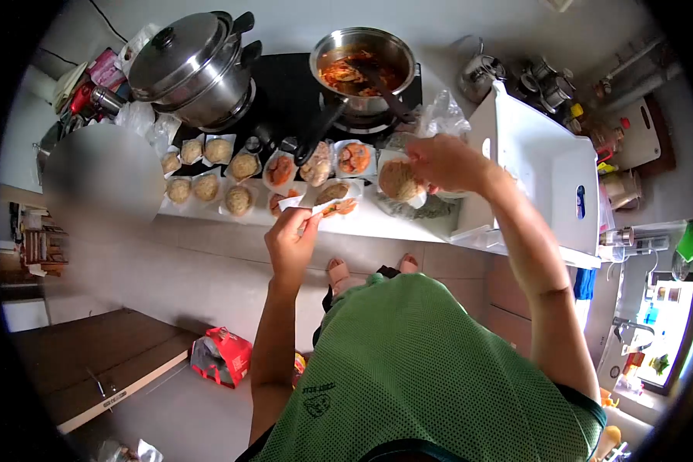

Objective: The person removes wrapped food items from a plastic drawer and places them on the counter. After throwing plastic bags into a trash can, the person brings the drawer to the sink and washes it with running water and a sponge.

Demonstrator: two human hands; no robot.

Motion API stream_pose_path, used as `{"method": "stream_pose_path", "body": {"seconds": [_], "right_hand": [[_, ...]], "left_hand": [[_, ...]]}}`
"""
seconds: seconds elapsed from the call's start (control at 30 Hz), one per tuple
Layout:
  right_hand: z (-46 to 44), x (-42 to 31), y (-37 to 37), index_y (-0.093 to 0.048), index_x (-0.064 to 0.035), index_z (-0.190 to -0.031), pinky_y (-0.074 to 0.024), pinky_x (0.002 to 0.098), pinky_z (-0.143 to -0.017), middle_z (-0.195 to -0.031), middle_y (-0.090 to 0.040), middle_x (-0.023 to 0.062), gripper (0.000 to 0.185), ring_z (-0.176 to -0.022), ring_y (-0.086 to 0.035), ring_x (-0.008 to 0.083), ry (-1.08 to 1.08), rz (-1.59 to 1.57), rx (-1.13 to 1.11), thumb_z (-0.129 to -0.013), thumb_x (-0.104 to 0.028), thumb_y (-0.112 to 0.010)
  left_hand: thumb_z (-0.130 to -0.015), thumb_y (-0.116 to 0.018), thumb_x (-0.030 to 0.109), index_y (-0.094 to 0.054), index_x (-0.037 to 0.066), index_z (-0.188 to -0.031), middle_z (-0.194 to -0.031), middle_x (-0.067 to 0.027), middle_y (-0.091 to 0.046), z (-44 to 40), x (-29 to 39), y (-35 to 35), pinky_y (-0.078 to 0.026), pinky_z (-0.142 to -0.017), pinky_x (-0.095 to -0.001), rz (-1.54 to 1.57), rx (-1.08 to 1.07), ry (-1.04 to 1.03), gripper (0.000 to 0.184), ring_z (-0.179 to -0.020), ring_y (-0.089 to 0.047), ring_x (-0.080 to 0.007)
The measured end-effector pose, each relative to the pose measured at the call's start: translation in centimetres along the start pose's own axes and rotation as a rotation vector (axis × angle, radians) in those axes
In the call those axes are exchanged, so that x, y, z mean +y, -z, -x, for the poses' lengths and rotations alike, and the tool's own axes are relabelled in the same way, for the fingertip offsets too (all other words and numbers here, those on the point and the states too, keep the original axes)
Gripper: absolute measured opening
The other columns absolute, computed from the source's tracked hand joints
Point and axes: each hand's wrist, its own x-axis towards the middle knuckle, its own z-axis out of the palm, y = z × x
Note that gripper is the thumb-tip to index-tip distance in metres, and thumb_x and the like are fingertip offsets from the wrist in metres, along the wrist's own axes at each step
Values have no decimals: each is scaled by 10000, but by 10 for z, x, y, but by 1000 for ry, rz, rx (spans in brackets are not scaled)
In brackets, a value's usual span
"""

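My left hand [291, 240] pinches the edge of a white paper wrapper [291, 203] at the counter's front edge. Beside its fingertips lies an orange patty [339, 207] on white paper. My right hand [448, 163] grips a round breaded patty [400, 182] with clear wrap around it, over the right part of the counter. Between the hands is a brown patty [333, 192] on paper. Behind them sit another orange patty [354, 158] and a pale lumpy one [316, 165], each on its own wrapper.
Several breaded patties [239, 200] sit in rows at the left. A pan [362, 38] of red food with a spatula [385, 91] and a lidded pot [192, 73] stand on the stove. A white bin [547, 146] is at the right. A large blurred shape [100, 192] covers the left side.
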Motion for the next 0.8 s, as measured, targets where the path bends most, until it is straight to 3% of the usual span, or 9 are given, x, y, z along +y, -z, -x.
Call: {"method": "stream_pose_path", "body": {"seconds": [0.03,0.07,0.17,0.3,0.4,0.6,0.67,0.73,0.8], "right_hand": [[-7,-12,-6,-489,11,-828,-521,281,-510,-696,-621,141,162,-574,-639,185,-137,-153,-43,-871,-138,-442],[-11,-16,-17,-489,11,-828,-521,281,-510,-696,-621,141,162,-574,-639,185,-138,-149,-43,-871,-138,-442],[-31,-3,-65,-463,-3,-877,-548,273,-548,-800,-599,114,146,-637,-643,176,-321,-866,-10,-852,-143,-496],[-48,5,-111,-449,-20,-896,-551,279,-621,-824,-603,117,152,-732,-641,175,-399,-1211,138,-815,-117,-532],[-62,4,-136,-458,-34,-887,-547,279,-627,-824,-608,116,129,-714,-641,183,-505,-1448,274,-818,-115,-531],[-82,5,-157,-460,2,-985,-537,298,-597,-823,-616,136,177,-655,-634,196,-486,-1560,351,-861,-120,-493],[-92,2,-160,-471,-36,-941,-524,255,-652,-859,-612,128,112,-776,-640,197,-484,-1672,341,-863,-112,-497],[-107,-4,-154,-469,-37,-974,-518,251,-662,-887,-611,129,120,-805,-640,206,-521,-1708,350,-867,-91,-476],[-125,-4,-154,-465,-35,-969,-513,244,-649,-876,-613,122,119,-818,-641,207,-404,-1771,354,-860,-80,-482]], "left_hand": [[-732,-654,40,-591,25,-771,-734,-86,-595,1,-9,5,-462,-567,-286,-39,7,-43,75,-622,-586,-208],[-729,-653,44,-600,38,-780,-747,-84,-601,1,-18,8,-468,-572,-299,-80,16,-87,74,-638,-592,-231],[-720,-675,38,-584,23,-753,-747,-86,-601,-3,-35,19,-459,-584,-297,-72,77,-150,98,-644,-590,-237],[-735,-643,53,-617,69,-803,-760,-65,-606,-18,-62,28,-465,-562,-324,-172,129,-244,75,-672,-603,-242],[-740,-643,66,-609,80,-786,-741,-57,-592,-49,-76,37,-453,-546,-333,-254,187,-248,59,-647,-591,-246],[-783,-622,166,-585,96,-749,-761,-51,-594,-122,-121,21,-442,-533,-350,-291,220,-304,86,-645,-585,-263],[-778,-622,165,-588,106,-754,-769,-46,-592,-146,-131,11,-446,-532,-352,-381,187,-317,72,-652,-587,-267],[-770,-619,162,-588,114,-757,-770,-36,-587,-165,-138,0,-452,-534,-354,-426,164,-329,59,-655,-586,-270],[-769,-600,157,-552,117,-734,-759,-44,-559,-180,-150,-12,-459,-542,-380,-502,104,-391,72,-657,-578,-276]]}}
